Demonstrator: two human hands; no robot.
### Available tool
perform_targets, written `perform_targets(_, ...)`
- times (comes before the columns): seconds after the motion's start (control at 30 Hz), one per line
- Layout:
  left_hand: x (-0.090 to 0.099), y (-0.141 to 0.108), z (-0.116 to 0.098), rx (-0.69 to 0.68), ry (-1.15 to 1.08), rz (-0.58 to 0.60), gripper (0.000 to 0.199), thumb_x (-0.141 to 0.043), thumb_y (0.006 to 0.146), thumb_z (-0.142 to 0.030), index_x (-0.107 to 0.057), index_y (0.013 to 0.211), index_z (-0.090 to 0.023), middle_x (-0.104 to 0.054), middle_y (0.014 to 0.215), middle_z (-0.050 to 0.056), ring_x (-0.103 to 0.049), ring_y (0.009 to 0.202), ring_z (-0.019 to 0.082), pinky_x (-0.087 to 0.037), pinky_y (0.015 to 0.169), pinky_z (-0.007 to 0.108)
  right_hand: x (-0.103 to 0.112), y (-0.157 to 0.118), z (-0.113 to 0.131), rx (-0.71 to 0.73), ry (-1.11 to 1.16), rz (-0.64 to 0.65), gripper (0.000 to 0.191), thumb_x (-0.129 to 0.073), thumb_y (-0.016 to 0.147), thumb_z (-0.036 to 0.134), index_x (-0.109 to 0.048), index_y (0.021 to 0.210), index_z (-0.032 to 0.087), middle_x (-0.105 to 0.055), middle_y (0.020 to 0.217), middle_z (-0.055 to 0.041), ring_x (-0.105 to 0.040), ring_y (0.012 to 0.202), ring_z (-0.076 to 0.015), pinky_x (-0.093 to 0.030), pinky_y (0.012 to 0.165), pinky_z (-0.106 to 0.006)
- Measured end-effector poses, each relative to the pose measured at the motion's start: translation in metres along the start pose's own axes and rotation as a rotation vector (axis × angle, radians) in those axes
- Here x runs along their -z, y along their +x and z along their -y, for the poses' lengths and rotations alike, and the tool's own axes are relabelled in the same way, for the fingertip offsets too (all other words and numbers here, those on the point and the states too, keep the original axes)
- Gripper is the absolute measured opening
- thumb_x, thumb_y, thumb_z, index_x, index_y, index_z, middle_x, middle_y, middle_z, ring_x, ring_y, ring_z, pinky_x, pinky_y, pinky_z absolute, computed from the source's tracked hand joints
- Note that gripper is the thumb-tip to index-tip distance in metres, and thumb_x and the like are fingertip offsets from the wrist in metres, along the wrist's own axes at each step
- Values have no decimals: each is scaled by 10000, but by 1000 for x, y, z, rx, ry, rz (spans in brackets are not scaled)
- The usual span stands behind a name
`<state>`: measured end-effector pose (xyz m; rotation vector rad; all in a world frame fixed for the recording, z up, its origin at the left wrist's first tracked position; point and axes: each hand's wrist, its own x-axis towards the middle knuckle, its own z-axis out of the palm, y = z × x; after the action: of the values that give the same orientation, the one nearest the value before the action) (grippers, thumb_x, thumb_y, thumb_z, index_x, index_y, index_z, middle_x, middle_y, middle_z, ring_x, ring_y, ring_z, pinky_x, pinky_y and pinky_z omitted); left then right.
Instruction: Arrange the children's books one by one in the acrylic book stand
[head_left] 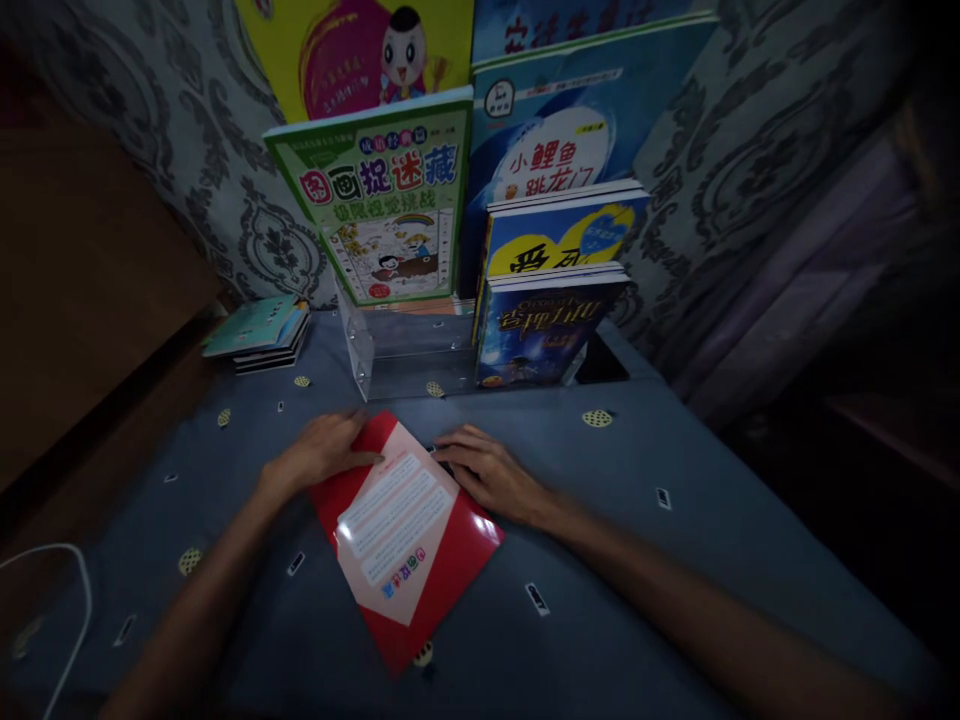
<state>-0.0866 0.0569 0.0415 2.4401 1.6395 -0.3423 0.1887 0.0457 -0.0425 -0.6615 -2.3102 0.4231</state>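
Note:
A glossy red book (469, 555) with a pink panel of print lies at a slant before me, its lettering upside down from my side. My left hand (322, 450) grips its upper left edge, the thumb lying over the cover and the other fingers partly hidden. Along the upper right edge, my right hand (491, 475) holds the same book with its fingers curled close together; its thumb is hard to make out. Just beyond the hands stands a clear plastic rack (412, 370) with a green-bordered picture book (382, 210) upright in its left part.
Several books stand in the rack's right part, including a dark blue book (544, 335) at the front. A small stack of books (262, 335) lies at the back left. Patterned grey-blue cloth (600, 500) covers the surface. A white cable (82, 600) curves at the left.

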Motion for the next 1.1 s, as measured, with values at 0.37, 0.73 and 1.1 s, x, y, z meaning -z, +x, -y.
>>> perform_targets(0.37, -15, -65, 7, 201, -15, 182, 643, -573, 880, -398, -415, 1495, -297, -556, 1423, 121, -628, 1190, 325, -535, 893, 409, 7, -8, 0, -110, -58, 19, 321, -497, 951, 99, -719, 1165, 187, -717, 1192, -119, -645, 1119, -248, -553, 959, -434)
perform_targets(0.73, -51, -74, 6, 78, -48, 82, 817, -684, 815, -460, -363, 1556, -336, -396, 1601, 105, -419, 1435, 357, -422, 1128, 469, 23, -27, -22, -323, -273, 64, 346, -477, 983, 220, -647, 1284, 209, -628, 1401, -143, -526, 1352, -299, -313, 1156, -615)
perform_targets(1.1, -29, -11, -35, -175, -122, 81, 829, -664, 900, -431, -237, 1604, -331, -147, 1702, 103, -207, 1546, 352, -306, 1214, 526, 42, -51, -35, -414, -285, -20, 403, -377, 1012, 230, -611, 1334, 169, -627, 1395, -170, -526, 1347, -315, -327, 1146, -604)
